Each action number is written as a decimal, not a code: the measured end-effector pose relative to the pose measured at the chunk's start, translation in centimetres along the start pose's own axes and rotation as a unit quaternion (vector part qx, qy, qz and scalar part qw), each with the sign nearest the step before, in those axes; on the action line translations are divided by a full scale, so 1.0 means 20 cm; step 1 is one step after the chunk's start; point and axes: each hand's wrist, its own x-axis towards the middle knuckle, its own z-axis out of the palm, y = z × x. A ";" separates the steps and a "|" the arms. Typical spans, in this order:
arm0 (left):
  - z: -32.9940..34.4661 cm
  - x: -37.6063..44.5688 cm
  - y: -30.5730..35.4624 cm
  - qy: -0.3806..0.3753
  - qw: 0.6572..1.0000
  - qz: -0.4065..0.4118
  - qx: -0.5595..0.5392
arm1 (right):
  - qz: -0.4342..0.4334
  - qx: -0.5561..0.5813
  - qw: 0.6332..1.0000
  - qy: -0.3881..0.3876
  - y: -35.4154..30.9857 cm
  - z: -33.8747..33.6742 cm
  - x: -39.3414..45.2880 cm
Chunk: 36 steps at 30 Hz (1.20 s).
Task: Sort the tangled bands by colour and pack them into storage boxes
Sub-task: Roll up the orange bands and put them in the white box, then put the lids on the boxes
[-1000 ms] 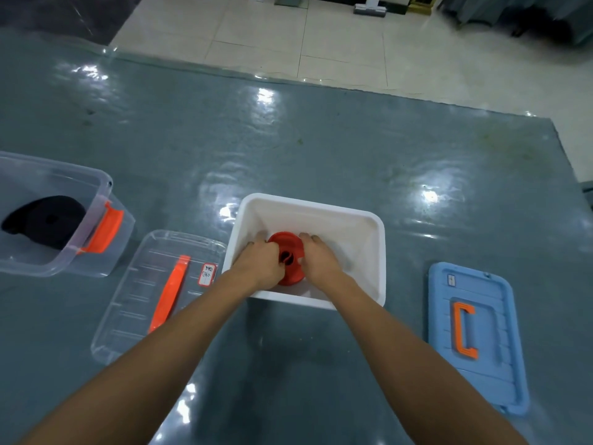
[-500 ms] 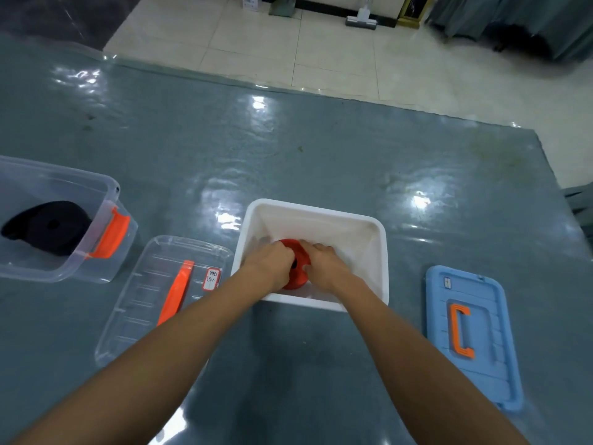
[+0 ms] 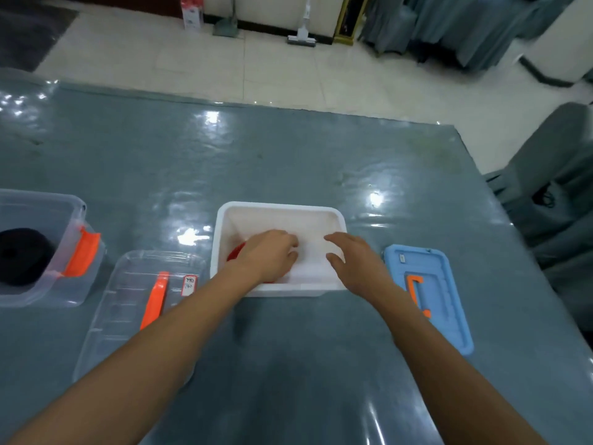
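- Your left hand [image 3: 268, 253] is inside the white box [image 3: 279, 208], palm down over the red band roll [image 3: 236, 251]; its fingers are bent forward, but whether they grip the roll or only rest on it cannot be told, since the hand hides nearly all of it.
- Only a red sliver of that roll shows, at the box's left inner wall, beside your left wrist.
- Your right hand [image 3: 359, 263] hangs over the box's right edge with fingers loosely spread and the thumb apart; it holds nothing.
- The white box sits on the grey-green table [image 3: 288, 149], right in front of you.
- The blue lid [image 3: 436, 293] with its orange handle lies flat just right of the box, partly under your right forearm.
- The clear lid [image 3: 128, 303] with an orange handle and a small label lies flat to the left of the box.
- Further left, the clear box [image 3: 41, 252] with an orange latch holds the black band roll [image 3: 22, 255].
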 end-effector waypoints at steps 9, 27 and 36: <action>0.08 0.06 0.62 0.082 0.982 0.104 -0.134 | 0.125 0.104 0.985 0.059 0.61 -0.15 -0.39; 0.91 0.29 1.31 -0.114 0.939 -0.158 -0.284 | 0.267 0.245 0.932 0.005 1.78 0.16 -0.72; 0.96 0.33 1.30 -0.095 0.923 -0.187 -0.321 | 0.343 0.327 0.880 0.046 1.81 0.21 -0.64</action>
